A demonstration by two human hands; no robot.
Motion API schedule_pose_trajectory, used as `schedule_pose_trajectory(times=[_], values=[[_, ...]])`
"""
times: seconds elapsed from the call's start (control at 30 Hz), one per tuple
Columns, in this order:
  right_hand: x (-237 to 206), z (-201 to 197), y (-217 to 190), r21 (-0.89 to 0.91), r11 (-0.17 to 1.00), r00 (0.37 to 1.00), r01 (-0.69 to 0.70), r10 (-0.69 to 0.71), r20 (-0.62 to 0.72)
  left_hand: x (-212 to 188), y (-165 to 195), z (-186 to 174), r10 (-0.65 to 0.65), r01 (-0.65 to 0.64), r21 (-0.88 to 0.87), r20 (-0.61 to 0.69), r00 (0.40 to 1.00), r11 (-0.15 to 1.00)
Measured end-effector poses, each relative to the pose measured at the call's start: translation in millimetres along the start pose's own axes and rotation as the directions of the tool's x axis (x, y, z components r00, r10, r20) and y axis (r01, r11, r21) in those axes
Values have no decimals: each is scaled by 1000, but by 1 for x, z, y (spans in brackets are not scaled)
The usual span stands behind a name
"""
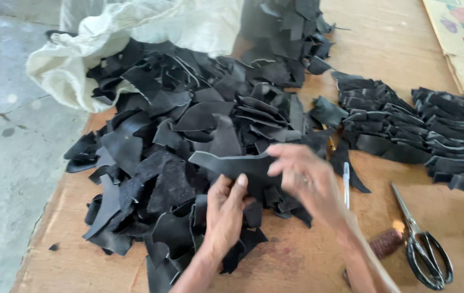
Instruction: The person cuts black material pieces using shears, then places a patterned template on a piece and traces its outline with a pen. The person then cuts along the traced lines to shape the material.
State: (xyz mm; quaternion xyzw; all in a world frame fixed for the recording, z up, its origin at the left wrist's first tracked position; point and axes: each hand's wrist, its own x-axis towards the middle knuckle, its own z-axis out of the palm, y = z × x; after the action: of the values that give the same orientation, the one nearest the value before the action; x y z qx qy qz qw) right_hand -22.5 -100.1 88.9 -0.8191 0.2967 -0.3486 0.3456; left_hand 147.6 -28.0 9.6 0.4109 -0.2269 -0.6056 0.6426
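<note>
So, from where I watch, two neat rows of black pieces [411, 130] already lie stacked on the right of the wooden table [308, 260], while a much bigger loose heap of black scraps [178, 141] spills from the white sack [134, 32]; I judge most of the sorting is left. My left hand [225, 214] is closed around the lower edge of one curved black strip [232, 163], lifted just above the heap. My right hand [305, 176] is blurred, fingers loosely curled, touching the strip's right end. Scissors [424, 249], a spool of brown thread [386, 242] and a white pen [346, 182] lie near it.
</note>
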Motion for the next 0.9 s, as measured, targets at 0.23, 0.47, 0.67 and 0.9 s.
schedule_pose_trajectory(times=[0.23, 0.47, 0.67, 0.9], values=[[112, 34, 59, -311, 950, 998, 37, -52, -41, -52, 57, 5, 254, -286, 298, 144, 957, 911], [191, 60, 88, -430, 861, 928, -270, 351, 121, -85, 84, -30, 91, -456, 679, 500, 861, 575], [75, 29, 44, -389, 909, 970, -150, 60, -234, -87, 72, -100, 547, -336, 923, 184, 816, 190], [-110, 37, 28, 549, 364, 565, -752, 785, 253, -64, 80, -102, 560, -381, 906, 223, 798, 182]])
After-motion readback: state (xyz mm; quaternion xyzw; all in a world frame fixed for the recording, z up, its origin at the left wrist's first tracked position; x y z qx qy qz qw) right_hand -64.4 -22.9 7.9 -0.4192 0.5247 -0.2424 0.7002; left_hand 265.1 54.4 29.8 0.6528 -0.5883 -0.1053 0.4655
